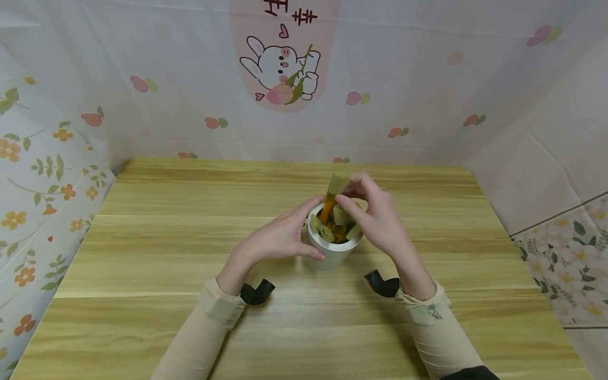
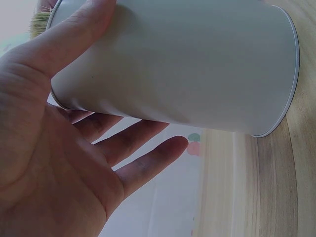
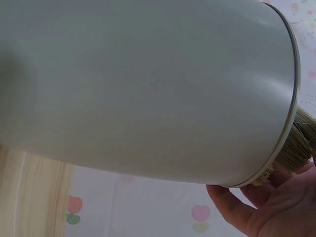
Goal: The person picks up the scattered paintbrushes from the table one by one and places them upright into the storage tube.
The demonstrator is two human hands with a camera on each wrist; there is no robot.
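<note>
A white cylindrical pot (image 1: 328, 258) stands on the table, filled with several flat brushes that have pale bristles and orange handles. My left hand (image 1: 280, 235) grips the pot's left side, thumb in front and fingers spread behind it. In the left wrist view the thumb lies against the pot's wall (image 2: 182, 64). Above the rim, my right hand (image 1: 380, 214) pinches one brush (image 1: 336, 186) that stands higher than the others, bristles up. The right wrist view shows bristles (image 3: 296, 145) at the rim beside the right hand (image 3: 276, 212); its exact hold is partly hidden there.
The wood-patterned table (image 1: 157, 248) extends around the pot. A patterned curtain (image 1: 408, 68) hangs behind it, with floral cloth (image 1: 43, 174) on the left. Dark curved wrist mounts (image 1: 257, 292) protrude beside both wrists.
</note>
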